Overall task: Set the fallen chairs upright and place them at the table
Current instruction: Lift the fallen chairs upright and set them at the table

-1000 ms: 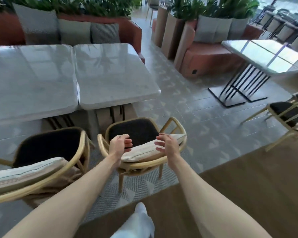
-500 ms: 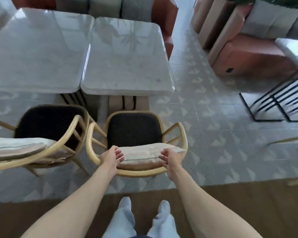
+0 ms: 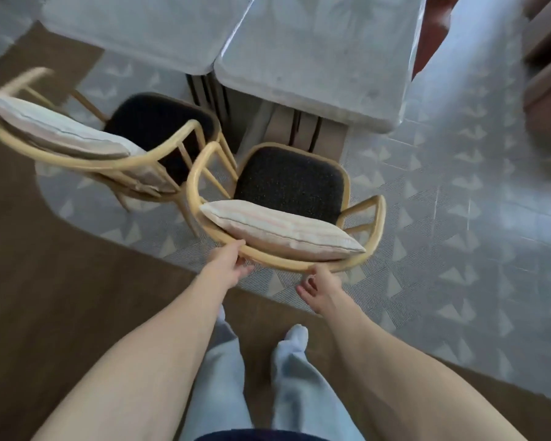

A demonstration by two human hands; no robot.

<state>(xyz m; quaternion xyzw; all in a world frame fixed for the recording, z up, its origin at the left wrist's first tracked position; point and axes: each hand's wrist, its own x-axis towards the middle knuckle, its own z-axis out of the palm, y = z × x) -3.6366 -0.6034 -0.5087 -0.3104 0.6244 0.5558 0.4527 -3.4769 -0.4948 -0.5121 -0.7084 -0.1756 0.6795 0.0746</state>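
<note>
Chair (image 3: pixel 287 186) upright at table (image 3: pixel 315 58); left hand (image 3: pixel 228 265) grips backrest.

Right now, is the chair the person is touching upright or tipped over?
Upright. The chair shows its dark seat facing up, its cushion against the backrest, beside the table.

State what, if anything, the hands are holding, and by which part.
The left hand grips the right chair by its curved back rail. The right hand is just under the rail, apparently open.
</note>
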